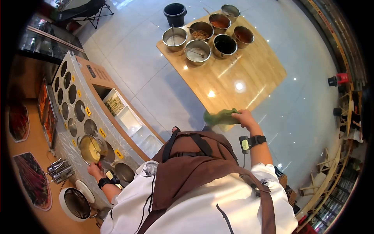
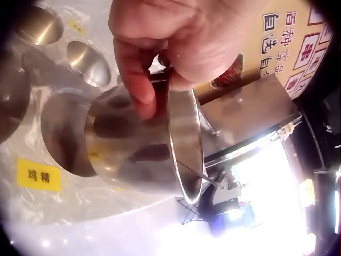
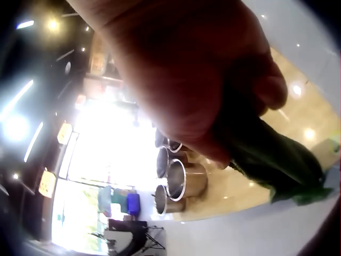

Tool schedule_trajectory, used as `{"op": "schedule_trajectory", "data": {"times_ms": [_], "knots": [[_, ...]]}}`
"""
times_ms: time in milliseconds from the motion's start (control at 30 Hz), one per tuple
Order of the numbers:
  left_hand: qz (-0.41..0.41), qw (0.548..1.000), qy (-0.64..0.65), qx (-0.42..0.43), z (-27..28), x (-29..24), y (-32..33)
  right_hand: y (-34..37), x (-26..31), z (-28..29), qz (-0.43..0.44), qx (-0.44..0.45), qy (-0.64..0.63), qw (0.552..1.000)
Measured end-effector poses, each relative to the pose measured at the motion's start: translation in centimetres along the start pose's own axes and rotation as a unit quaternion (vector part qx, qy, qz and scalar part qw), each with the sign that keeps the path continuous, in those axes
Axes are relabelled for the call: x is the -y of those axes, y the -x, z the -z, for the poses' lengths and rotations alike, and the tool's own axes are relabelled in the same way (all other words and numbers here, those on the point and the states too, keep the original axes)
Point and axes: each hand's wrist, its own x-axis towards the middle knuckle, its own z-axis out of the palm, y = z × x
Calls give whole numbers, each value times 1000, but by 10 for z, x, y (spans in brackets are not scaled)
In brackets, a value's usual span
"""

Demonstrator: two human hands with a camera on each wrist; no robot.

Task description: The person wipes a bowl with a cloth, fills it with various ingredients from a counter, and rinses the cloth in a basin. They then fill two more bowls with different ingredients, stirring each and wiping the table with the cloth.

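Note:
My left hand (image 1: 96, 171) grips the rim of a steel pot (image 1: 90, 149) with yellowish contents, at the round holes of the plastic-covered counter. In the left wrist view the fingers of the left hand (image 2: 170, 48) pinch the rim of the pot (image 2: 133, 138), which has a thin utensil in it. My right hand (image 1: 245, 119) holds a bunched green cloth (image 1: 224, 117) by the near edge of the wooden table (image 1: 249, 74). In the right wrist view the right hand (image 3: 202, 80) is curled round the cloth (image 3: 277, 154), which hangs out past the fingers.
Several steel pots (image 1: 198, 52) stand at the table's far end, some with utensils. A black bucket (image 1: 175, 15) is on the floor beyond. White trays (image 1: 128, 119) sit in the counter's lower shelf. A round fan (image 1: 76, 203) and a metal holder (image 1: 60, 171) lie left of my left hand.

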Motion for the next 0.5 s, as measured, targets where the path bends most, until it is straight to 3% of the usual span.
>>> {"op": "schedule_trajectory", "data": {"times_ms": [67,100,167,200,267,300,367,400,467,500], "knots": [[-24,1000,12,-13,-11,-28,26,10,3,19,62,75,-215,972],[-60,998,19,25,-18,-43,40,3,-3,24,64,79,-217,971],[-113,990,20,84,-36,-60,57,-13,-20,30,117,-5,-449,886],[-130,986,17,105,-50,-66,60,-22,-30,37,118,-2,-453,884],[-179,968,-6,173,-86,-74,64,-36,-49,56,189,-78,-241,949],[-191,957,-25,218,-107,-88,91,-36,-49,63,189,-77,-244,948],[-206,933,-59,289,-158,-109,164,-31,-44,78,149,5,-485,862],[-212,922,-72,315,-183,-114,195,-36,-48,84,149,8,-485,862],[-222,888,-50,400,-232,-119,265,-47,-57,95,135,5,-636,760],[-227,861,-47,453,-260,-105,272,-43,-56,104,134,6,-659,740]]}}
